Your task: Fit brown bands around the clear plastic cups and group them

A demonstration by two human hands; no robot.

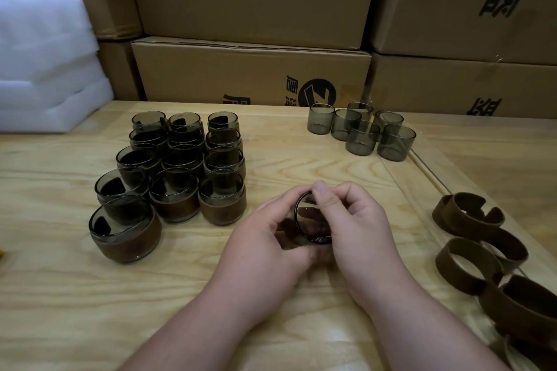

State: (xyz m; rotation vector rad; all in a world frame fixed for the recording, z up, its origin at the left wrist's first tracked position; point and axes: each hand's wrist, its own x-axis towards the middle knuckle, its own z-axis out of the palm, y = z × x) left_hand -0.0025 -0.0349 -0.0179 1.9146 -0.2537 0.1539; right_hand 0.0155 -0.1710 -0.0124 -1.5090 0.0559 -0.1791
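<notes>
You hold a smoky clear plastic cup point(310, 224) tipped on its side just above the pale wooden counter point(60, 295), its dark rim facing you. Your left hand point(265, 245) cups it from below and left, fingers curled round its wall; your right hand point(355, 220) pinches the rim at the top, thumb and forefinger together. Whether a band sits on it, you cannot tell. Left of your grip stands the group of brown-banded cups point(177, 172) in rows. Six bare smoky cups point(361, 129) cluster far right; loose brown bands point(482, 238) lie at the right edge. Cardboard boxes point(250, 69) and white foam point(45, 63) stand behind.
</notes>
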